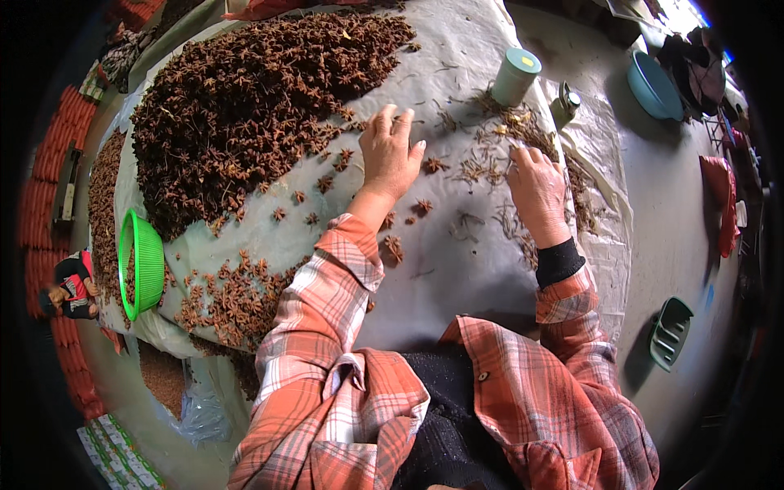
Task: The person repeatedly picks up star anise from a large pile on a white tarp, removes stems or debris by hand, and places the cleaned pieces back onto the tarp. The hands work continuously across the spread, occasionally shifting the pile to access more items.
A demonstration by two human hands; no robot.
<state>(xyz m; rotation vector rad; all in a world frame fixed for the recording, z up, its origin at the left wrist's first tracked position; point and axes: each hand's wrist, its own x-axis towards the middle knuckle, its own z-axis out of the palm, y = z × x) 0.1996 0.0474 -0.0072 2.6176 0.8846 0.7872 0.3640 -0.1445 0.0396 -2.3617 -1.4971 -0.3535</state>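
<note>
My left hand [392, 153] is over the plastic-covered work surface [392, 300], its fingers apart and nothing visible in them. Beside it, loose star anise [435, 164] lies scattered. A large heap of dark star anise [245, 116] rises to its left. My right hand [539, 193] is farther right, fingers bent downward close to scattered thin stems [481, 168]; whether it pinches something is hidden. Beyond that hand, more stems and debris [533, 131] gather along the right edge. A smaller, lighter patch of star anise [239, 300] lies beside my left sleeve.
A pale green canister [516, 76] stands at the far right of the sheet. At left is a green plastic basket [147, 266]. A person [73, 285] sits beyond it near stacked red bags [52, 208]. On the floor at right are a blue basin [654, 86] and a green plastic object [670, 334].
</note>
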